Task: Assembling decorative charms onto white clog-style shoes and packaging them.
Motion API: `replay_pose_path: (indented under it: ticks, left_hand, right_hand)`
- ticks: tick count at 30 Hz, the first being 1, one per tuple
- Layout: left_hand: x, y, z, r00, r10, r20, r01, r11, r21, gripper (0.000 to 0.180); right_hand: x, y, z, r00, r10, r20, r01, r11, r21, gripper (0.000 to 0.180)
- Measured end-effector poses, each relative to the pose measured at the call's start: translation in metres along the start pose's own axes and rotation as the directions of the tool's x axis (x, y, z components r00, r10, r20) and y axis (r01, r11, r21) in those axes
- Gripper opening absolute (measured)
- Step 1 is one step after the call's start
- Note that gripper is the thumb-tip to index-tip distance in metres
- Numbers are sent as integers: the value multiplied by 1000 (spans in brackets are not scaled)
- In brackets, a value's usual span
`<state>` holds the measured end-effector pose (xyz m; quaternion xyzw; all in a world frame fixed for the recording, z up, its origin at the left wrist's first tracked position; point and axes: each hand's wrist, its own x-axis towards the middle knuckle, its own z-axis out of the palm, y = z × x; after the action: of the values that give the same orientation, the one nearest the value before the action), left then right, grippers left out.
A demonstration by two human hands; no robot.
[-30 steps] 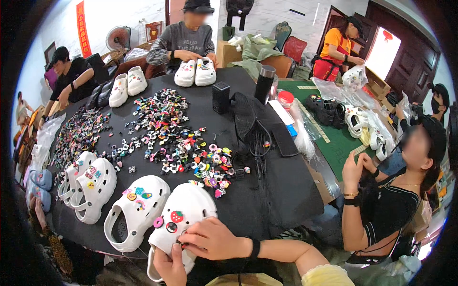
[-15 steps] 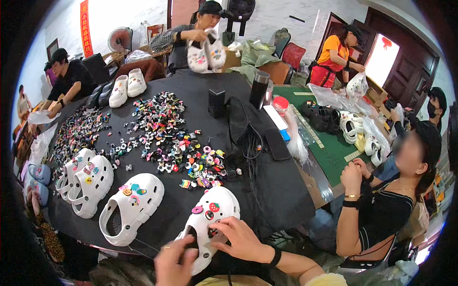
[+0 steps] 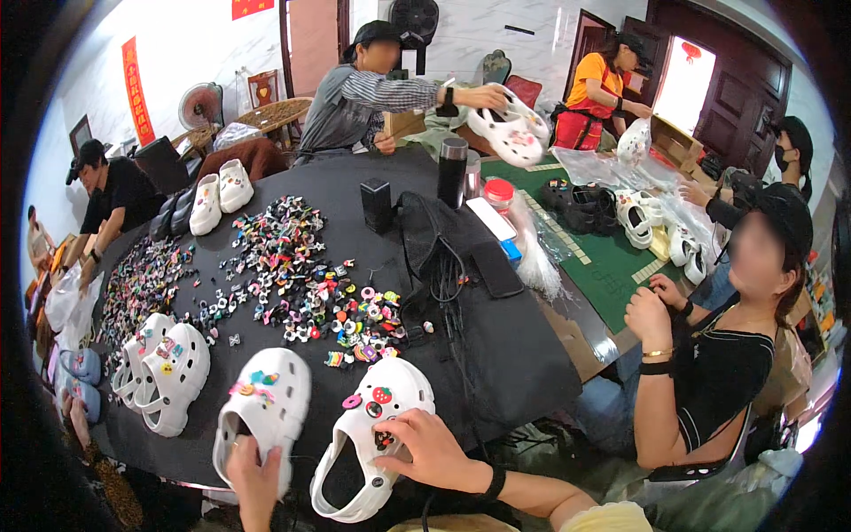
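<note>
Now set down on black tablecloth since half a second ago, no more lifted: white clog at 6 o'clock, three charms on top. At 9 o'clock, pair of white clogs. Next, second white clog, with left hand fingers curled onto its heel edge. Right hand flat over first clog, fingertips pressing, not clamped. At 12 o'clock, heap of coloured charms, too many for counting.
</note>
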<state>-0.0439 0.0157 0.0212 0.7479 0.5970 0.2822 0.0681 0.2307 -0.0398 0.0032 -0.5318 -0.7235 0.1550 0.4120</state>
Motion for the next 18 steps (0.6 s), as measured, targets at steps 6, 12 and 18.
replay_pose_path:
  ticks: [6,12,18]
  left_hand:
    - [-15,53,-5,915,222,336,-153,963,-220,23]
    - [-12,77,2,941,250,230,-226,966,-129,31]
    - [-34,93,4,962,223,155,-201,969,-147,16]
  right_hand:
    - [-3,-2,-2,999,48,-23,-47,998,43,41]
    - [-8,-17,1,994,-36,-98,45,995,87,34]
    - [-7,-48,5,972,-229,-51,229,973,-4,25]
